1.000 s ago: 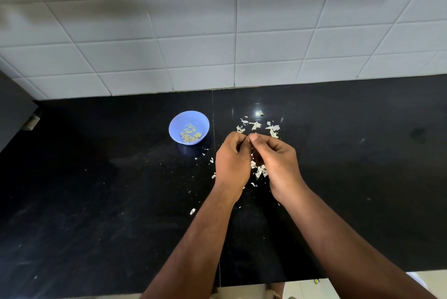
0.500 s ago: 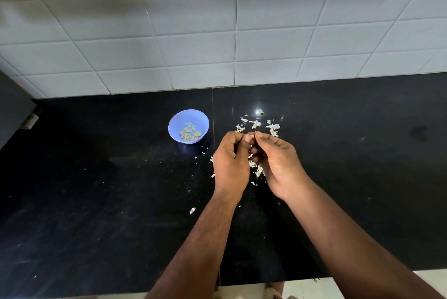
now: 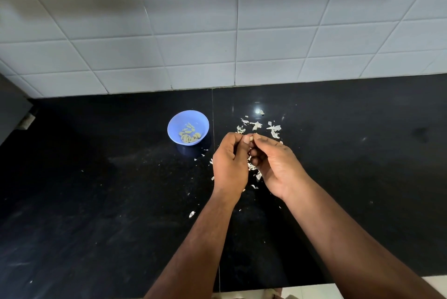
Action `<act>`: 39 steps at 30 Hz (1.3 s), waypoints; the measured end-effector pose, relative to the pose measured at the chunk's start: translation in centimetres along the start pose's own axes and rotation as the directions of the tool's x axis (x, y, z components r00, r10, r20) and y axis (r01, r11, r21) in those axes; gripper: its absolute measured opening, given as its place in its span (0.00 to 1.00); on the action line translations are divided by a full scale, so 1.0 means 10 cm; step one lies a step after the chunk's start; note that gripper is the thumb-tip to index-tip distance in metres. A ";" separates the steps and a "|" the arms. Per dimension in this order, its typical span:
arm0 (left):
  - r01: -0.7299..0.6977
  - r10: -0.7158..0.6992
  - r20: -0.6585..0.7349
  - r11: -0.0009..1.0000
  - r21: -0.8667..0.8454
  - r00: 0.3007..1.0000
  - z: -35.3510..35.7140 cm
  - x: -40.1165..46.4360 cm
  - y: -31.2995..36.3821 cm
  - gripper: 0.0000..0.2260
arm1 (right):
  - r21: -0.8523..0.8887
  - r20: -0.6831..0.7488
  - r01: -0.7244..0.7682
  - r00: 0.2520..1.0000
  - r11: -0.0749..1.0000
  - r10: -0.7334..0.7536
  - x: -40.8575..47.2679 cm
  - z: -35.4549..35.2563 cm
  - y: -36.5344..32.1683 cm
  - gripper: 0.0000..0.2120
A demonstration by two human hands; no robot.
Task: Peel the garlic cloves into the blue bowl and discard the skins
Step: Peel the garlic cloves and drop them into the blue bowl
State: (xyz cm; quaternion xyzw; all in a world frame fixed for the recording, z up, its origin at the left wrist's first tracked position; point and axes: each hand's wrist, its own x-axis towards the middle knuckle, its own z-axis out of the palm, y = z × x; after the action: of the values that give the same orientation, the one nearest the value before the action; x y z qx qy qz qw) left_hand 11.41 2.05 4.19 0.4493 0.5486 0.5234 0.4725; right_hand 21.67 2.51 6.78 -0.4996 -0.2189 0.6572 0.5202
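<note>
A small blue bowl (image 3: 202, 122) stands on the black counter, left of my hands, with several peeled garlic cloves (image 3: 189, 135) inside. My left hand (image 3: 229, 165) and my right hand (image 3: 278, 168) meet fingertip to fingertip above the counter. Between their thumbs and fingers they pinch one small garlic clove (image 3: 251, 138), mostly hidden by the fingers. White garlic skins (image 3: 273, 129) lie scattered on the counter just beyond the hands, and more skins (image 3: 257, 175) lie beneath and between them.
The black stone counter (image 3: 96, 202) runs back to a white tiled wall (image 3: 217, 44). A dark object (image 3: 12, 109) stands at the far left edge. Stray skin flakes (image 3: 191, 214) lie near my left forearm. The counter's front edge is at the bottom.
Both hands stay together on the clove; the fingers have shifted slightly and the right hand has turned a little. The bowl and skins have not moved.
</note>
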 end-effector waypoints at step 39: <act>0.168 -0.164 -0.038 0.972 0.163 0.986 -0.14 0.07 0.02 0.08 | -0.082 -0.127 0.108 0.985 0.991 -0.117 0.03 -0.13 0.09 0.07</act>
State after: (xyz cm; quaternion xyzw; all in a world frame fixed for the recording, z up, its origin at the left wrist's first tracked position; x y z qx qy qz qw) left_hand 9.95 2.56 4.33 0.4332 0.6317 0.4399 0.4688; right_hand 22.39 2.17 5.43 -0.5477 -0.2367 0.5838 0.5505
